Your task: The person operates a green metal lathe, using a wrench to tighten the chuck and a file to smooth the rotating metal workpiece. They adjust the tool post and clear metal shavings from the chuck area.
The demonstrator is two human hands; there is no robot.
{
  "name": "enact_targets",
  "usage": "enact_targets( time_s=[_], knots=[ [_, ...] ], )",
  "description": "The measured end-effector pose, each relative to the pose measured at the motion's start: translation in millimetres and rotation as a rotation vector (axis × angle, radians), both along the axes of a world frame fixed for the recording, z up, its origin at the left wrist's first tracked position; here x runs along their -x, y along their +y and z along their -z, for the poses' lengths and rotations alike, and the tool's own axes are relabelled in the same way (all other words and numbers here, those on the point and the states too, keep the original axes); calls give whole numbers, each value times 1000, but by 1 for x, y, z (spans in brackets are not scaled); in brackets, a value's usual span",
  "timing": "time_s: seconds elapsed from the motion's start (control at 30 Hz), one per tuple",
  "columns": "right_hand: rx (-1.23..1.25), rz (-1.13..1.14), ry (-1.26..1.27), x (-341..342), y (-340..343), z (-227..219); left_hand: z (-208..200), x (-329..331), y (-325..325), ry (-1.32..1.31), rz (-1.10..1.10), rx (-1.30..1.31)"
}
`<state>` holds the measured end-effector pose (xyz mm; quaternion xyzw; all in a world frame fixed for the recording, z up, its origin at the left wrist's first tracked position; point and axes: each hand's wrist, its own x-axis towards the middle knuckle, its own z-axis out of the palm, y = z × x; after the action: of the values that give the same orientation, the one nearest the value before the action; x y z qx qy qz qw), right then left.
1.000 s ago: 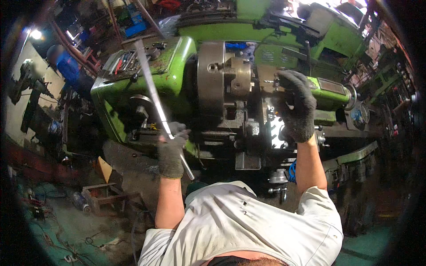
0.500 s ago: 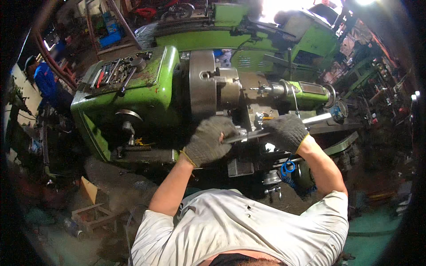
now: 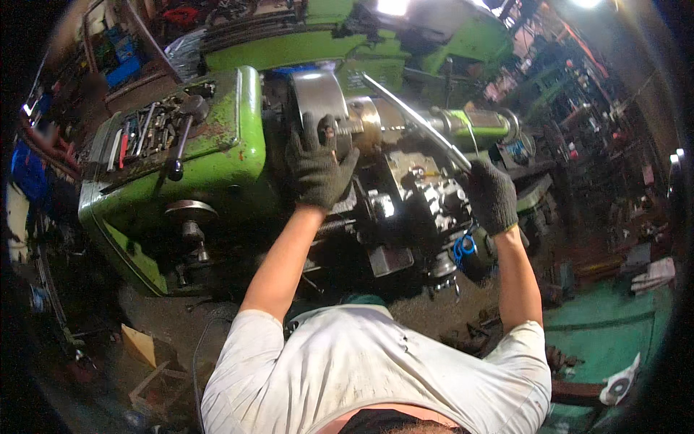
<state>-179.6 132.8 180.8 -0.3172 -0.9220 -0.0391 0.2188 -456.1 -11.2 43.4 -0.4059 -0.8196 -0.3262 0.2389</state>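
My left hand (image 3: pixel 318 170), in a dark grey knit glove, lies with its fingers spread against the front of the steel lathe chuck (image 3: pixel 318 90). One chuck jaw shows beside its fingertips. Clamped in the chuck is a round, brassy-looking metal workpiece (image 3: pixel 367 118). My right hand (image 3: pixel 494 197), gloved the same way, grips the near end of a long metal bar (image 3: pixel 412 116). The bar slants up and left, passing in front of the tailstock (image 3: pixel 481 126), its far end raised. A drill bit (image 3: pixel 392 128) sits between the workpiece and the tailstock.
Wrenches and other tools (image 3: pixel 144 134) lie on the green headstock (image 3: pixel 238 159), near a lever with a black knob (image 3: pixel 176 170). Below my right hand are the tool carriage (image 3: pixel 441 202) and a coiled blue hose (image 3: pixel 464 249). Another green machine (image 3: pixel 296 54) stands behind.
My left hand has let go of the bar and moved up and left onto the chuck. My right hand has swung the bar from nearly level to a steep slant. The view has shifted.
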Motion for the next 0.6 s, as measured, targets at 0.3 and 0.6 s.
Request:
enact_targets(
  time_s=[0.3,0.6],
  knots=[
    [134,-89,33,26,0,-5,-31,9,18,50,-35,-69],
    [127,-156,59,48,45,10,-17,14,34,48,-131,36]
  ],
)
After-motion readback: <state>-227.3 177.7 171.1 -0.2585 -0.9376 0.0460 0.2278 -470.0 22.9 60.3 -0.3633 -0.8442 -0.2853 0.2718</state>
